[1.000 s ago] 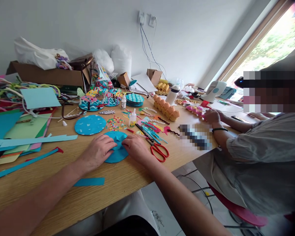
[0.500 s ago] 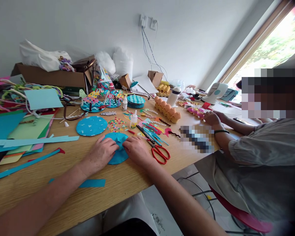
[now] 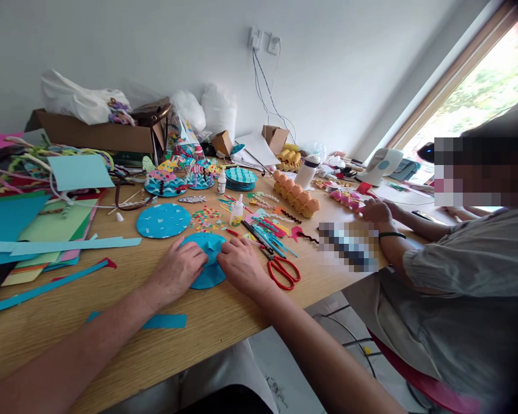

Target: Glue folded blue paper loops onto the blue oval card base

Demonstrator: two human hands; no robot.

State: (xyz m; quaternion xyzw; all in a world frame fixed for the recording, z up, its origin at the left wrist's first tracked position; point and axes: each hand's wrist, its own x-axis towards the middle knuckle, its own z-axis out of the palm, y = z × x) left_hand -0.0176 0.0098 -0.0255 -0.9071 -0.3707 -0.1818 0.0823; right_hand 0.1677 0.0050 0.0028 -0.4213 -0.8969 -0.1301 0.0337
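Observation:
A round blue paper disc (image 3: 207, 279) lies on the table in front of me, its middle raised in a fold or a piece of the same blue paper; I cannot tell which. My left hand (image 3: 183, 270) is closed on the disc's left part, fingers curled over the paper. From the right, my right hand (image 3: 239, 264) pinches the paper near the raised part, the fingertips partly hidden. Just beyond lies a second blue disc (image 3: 163, 220) dotted with pale flecks. A small glue bottle (image 3: 237, 213) stands behind my right hand, and red-handled scissors (image 3: 284, 272) lie to its right.
Blue strips (image 3: 166, 321) and stacked coloured paper (image 3: 47, 227) lie on the left. Confetti (image 3: 207, 218), pipe cleaners and an orange egg carton (image 3: 296, 194) are behind the hands. Finished fish decorations (image 3: 164, 178) stand farther back. A co-worker's hands (image 3: 377, 213) work at the right.
The view has shifted slightly. Both hands stay on the blue disc, and the raised paper between them shows a little more, with my right fingers drawn slightly back from it.

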